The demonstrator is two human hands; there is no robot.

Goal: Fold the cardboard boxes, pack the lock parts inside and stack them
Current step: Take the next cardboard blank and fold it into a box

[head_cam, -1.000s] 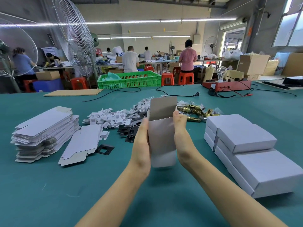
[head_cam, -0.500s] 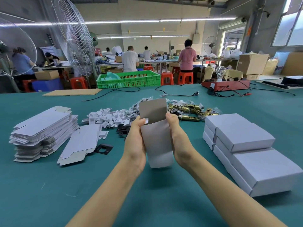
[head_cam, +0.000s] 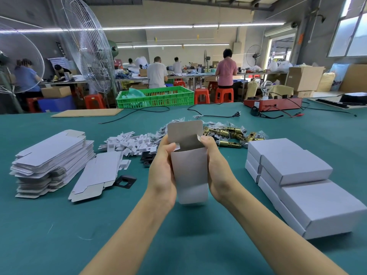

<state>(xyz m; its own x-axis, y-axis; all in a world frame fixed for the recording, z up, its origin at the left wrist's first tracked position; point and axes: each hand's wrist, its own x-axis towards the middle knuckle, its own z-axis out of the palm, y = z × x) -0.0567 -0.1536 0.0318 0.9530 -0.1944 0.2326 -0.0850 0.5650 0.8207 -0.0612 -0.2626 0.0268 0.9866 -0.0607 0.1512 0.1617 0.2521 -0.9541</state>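
Gripping an upright half-folded box (head_cam: 189, 175) between them, left hand (head_cam: 161, 175) and right hand (head_cam: 217, 171) curl round its sides above the table (head_cam: 59, 235); top flap open.

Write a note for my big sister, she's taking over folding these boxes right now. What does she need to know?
Left hand and right hand both grip one opened-up box, held upright above the table, top flap still open, nothing visible inside.
Flat boxes lie stacked on the left, brass lock parts behind the hands, white inserts beside them.
Done: closed boxes stacked on the right.
Left: fill this box, close it, stack it, then fold the rest.
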